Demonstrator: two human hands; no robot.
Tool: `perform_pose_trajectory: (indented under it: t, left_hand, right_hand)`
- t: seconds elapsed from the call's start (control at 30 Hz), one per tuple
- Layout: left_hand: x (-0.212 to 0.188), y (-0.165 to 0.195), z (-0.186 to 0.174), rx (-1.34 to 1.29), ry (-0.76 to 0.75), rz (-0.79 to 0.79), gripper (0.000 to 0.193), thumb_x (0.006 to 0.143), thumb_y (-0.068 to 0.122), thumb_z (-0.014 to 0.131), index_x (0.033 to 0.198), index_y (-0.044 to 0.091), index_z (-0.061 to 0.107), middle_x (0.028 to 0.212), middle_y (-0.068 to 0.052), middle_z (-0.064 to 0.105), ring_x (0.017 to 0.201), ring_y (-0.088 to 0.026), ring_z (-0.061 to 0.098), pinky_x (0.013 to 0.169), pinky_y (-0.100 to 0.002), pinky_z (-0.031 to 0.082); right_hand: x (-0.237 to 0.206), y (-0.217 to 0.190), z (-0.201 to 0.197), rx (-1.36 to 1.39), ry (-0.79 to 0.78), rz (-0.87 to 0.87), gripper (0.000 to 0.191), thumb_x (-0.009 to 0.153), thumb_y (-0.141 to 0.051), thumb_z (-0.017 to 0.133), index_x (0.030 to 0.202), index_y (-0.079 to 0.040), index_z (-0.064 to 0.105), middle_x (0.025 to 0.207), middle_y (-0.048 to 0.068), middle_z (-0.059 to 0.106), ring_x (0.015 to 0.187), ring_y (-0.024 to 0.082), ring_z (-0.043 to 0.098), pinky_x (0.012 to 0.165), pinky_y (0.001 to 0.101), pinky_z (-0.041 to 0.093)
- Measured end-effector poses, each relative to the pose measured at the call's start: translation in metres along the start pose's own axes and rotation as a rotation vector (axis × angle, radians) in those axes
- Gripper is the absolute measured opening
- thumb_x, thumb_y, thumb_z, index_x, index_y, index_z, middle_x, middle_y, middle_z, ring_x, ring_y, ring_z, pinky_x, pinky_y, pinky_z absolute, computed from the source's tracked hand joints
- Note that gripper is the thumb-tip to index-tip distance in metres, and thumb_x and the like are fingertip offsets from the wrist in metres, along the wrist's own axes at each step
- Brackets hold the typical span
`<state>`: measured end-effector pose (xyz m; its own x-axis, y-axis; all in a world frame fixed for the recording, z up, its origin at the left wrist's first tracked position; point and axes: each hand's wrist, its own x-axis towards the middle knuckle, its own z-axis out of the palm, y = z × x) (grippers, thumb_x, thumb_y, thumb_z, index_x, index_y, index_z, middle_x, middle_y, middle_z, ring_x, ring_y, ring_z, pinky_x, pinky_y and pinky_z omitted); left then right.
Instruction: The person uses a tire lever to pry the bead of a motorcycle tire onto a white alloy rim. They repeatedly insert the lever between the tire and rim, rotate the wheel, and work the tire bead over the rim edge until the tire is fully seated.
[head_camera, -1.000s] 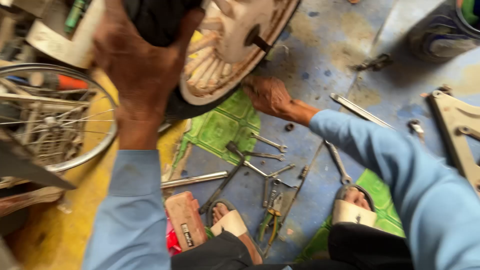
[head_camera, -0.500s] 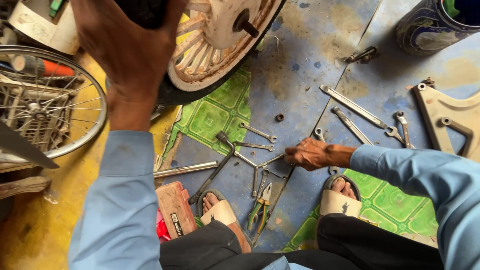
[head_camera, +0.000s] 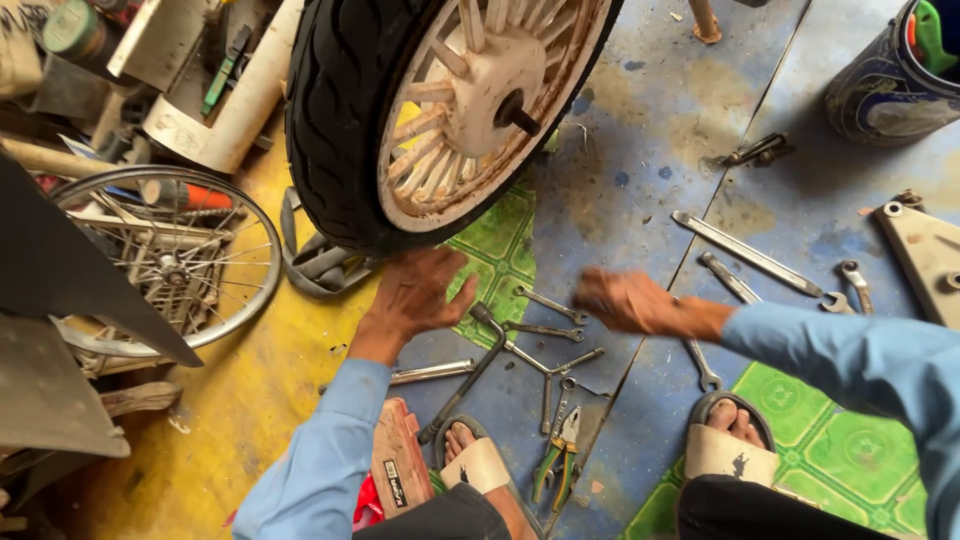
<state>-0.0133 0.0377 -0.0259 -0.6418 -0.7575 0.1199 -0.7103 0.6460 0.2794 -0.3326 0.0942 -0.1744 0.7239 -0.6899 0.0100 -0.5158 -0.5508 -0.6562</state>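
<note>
You're in a repair workshop. A motorcycle wheel (head_camera: 440, 110), a spoked bicycle wheel (head_camera: 165, 265) and scattered wrenches (head_camera: 745, 255) on the stained floor (head_camera: 650, 130) show it.

head view: looks steeply down from above, close over the floor (head_camera: 650, 120)
blur: right edge perhaps smeared

The right hand (head_camera: 628, 300), near the middle of the frame, is smeared by motion, so whether its fingers hold anything cannot be told. The motorcycle wheel (head_camera: 430, 110) at upper centre is cut off by the top edge. The blue bucket (head_camera: 885, 85) in the upper right corner runs past the top and right edges. At left, the bicycle wheel (head_camera: 175, 265) is partly covered by a dark panel (head_camera: 70, 270). The metal bracket (head_camera: 925, 255) at the right edge shows only in part. Both sleeves leave the frame at the bottom.
</note>
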Motion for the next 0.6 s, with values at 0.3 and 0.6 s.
perform_pose_trajectory:
  t: [0.3, 0.6]
  left_hand:
    - [-0.035, -0.104, 0.038, -0.098, -0.087, -0.551, 0.049, 0.088, 0.029, 0.078, 0.129, 0.006, 0.065, 0.125, -0.019, 0.071, 0.117, -0.035, 0.066, 0.102, -0.041, 0.051]
    - [-0.036, -0.145, 0.084, -1.33, 0.345, -0.942, 0.051, 0.094, 0.023, 0.073, 0.14, 0.018, 0.053, 0.131, 0.001, 0.065, 0.11, -0.014, 0.066, 0.09, -0.032, 0.057]
  right_hand:
    - [0.157, -0.009, -0.037, 0.583, 0.572, 0.481, 0.03, 0.094, -0.035, 0.065, 0.113, -0.014, 0.076, 0.109, 0.016, 0.073, 0.083, 0.028, 0.072, 0.07, 0.0418, 0.062]
    - [0.136, 0.013, -0.013, 0.445, 0.385, 0.552, 0.023, 0.096, -0.02, 0.066, 0.108, -0.001, 0.071, 0.094, 0.02, 0.074, 0.079, 0.032, 0.071, 0.073, 0.0449, 0.057]
